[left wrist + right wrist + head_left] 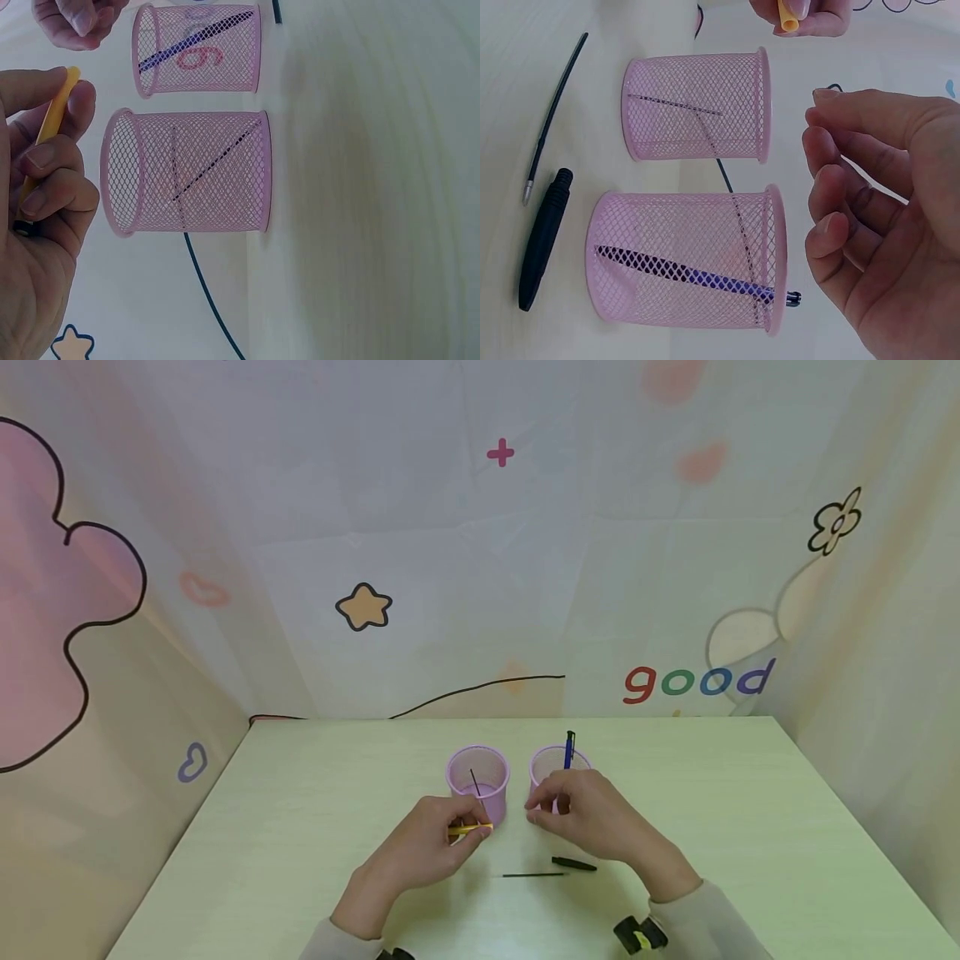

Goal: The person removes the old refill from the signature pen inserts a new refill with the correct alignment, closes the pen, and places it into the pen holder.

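My left hand (420, 847) grips a yellow pen barrel (51, 124), fingers curled round it, in front of the left pink mesh pen cup (187, 172). The barrel's hollow end faces the right wrist camera. Inside that cup leans a thin dark pen refill (675, 103). My right hand (588, 810), fingers loosely bent with nothing visible between them, hovers before the right pink mesh pen cup (682, 217), which it partly hides in the head view. A blue pen (568, 750) stands tilted in the right cup, its clip end above the rim.
On the table (300, 827) before the cups lie a black pen barrel (544, 240) and a thin pen refill (555, 105), side by side. A printed curtain (465, 568) hangs behind the table's back edge.
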Demonstrator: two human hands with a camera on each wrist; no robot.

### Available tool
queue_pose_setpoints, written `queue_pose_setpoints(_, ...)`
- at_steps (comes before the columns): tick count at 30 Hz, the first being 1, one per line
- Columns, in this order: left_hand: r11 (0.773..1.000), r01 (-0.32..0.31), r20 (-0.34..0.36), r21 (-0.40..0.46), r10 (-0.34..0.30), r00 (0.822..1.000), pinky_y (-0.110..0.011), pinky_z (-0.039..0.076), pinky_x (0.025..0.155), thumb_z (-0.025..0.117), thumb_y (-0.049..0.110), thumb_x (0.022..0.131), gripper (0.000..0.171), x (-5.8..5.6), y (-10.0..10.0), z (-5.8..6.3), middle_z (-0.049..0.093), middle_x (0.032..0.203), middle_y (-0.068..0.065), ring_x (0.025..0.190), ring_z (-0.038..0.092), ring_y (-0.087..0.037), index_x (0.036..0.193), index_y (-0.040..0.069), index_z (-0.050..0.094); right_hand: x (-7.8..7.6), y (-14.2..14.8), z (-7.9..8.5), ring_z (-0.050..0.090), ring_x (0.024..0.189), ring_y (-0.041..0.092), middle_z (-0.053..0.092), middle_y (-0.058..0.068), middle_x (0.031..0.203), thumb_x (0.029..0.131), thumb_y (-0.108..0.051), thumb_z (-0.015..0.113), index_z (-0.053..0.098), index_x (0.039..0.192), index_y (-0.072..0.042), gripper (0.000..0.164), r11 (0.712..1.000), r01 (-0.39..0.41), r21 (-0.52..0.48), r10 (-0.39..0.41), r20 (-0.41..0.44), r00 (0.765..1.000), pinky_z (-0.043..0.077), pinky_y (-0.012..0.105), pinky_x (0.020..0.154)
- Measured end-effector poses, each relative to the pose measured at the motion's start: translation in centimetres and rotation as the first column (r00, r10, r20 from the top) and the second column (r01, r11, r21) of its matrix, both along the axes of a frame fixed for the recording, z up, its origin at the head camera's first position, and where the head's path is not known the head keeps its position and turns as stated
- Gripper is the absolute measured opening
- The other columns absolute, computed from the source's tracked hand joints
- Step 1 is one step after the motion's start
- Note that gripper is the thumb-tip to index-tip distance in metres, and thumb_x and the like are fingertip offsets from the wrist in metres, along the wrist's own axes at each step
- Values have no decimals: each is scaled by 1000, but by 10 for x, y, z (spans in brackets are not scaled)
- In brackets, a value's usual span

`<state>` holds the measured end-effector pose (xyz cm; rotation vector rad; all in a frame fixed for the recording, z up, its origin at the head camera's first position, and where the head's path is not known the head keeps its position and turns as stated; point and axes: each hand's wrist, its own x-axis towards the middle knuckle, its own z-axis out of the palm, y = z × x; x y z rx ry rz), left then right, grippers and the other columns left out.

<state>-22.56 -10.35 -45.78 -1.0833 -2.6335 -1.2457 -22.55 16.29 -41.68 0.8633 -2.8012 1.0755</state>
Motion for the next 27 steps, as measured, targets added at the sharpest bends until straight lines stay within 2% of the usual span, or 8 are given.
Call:
queue_pose_setpoints(4, 1000, 10, -2, 6, -10, 1000, -23, 54, 70, 70, 17, 99, 6, 0, -1, 0, 73, 85, 2, 75, 58, 0, 93, 18, 69, -4, -4, 3, 53, 68, 2, 63, -14, 77, 91, -16, 79, 80, 94, -17, 3, 1000, 14, 5, -13, -49, 999, 48, 21, 61)
queue_pose_setpoints(8, 1000, 8, -5, 6, -8, 1000, -22, 54, 70, 71, 16, 99, 7, -1, -1, 0, 72, 85, 8, 74, 58, 0, 93, 20, 70, -8, -8, 6, 52, 66, 0, 64, -13, 77, 91, -13, 79, 80, 93, -16, 4, 1000, 25, 6, -24, -81, 996, 47, 21, 60)
queue_pose_setpoints(16, 1000, 6, 16, 12, -6, 1000, -22, 55, 73, 70, 15, 99, 6, 0, -1, -1, 74, 89, 8, 79, 63, 0, 95, 20, 71, -14, -17, 12, 55, 68, 4, 66, -10, 80, 91, -14, 78, 80, 95, -15, 4, 999, 41, 21, -40, -66, 997, 48, 22, 62)
queue_pose_setpoints(27, 1000, 1, 11, 2, -1, 1000, -22, 54, 71, 70, 16, 100, 8, -1, 0, 0, 72, 88, 13, 76, 60, 0, 95, 22, 72, -22, -29, 17, 54, 68, 5, 68, -10, 81, 93, -18, 77, 80, 96, -16, 5, 997, 61, 40, -59, -53, 997, 47, 22, 61)
